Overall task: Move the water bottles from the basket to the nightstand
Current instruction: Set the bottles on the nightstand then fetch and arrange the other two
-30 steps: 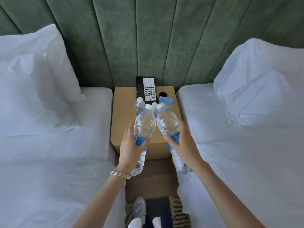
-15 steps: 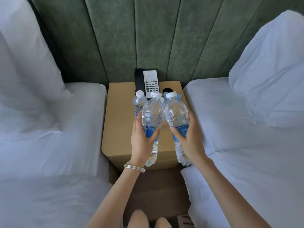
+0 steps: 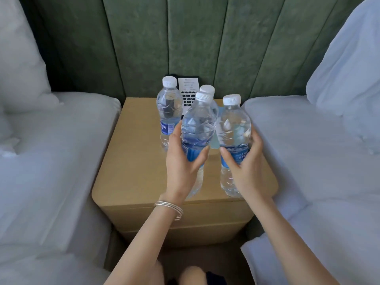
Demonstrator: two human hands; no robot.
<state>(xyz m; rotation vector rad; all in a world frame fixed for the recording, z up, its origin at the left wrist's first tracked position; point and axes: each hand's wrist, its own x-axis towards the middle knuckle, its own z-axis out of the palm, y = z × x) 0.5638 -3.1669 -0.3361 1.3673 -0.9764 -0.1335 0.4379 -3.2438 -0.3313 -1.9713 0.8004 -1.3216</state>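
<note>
My left hand (image 3: 181, 167) grips one water bottle (image 3: 198, 128) round its blue label, and my right hand (image 3: 246, 171) grips a second bottle (image 3: 233, 126) the same way. The two are just beside each other over the front of the table (image 3: 139, 161). I can't tell whether their bases touch it. A third bottle (image 3: 169, 112) stands upright at the back left, and a fourth bottle (image 3: 207, 89) is mostly hidden, by the phone (image 3: 188, 93).

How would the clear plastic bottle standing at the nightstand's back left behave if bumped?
This clear plastic water bottle is tall and narrow, so it would probably tip. It looks full, so likely fairly heavy. Once down, its round body may roll on the tan nightstand.
</note>
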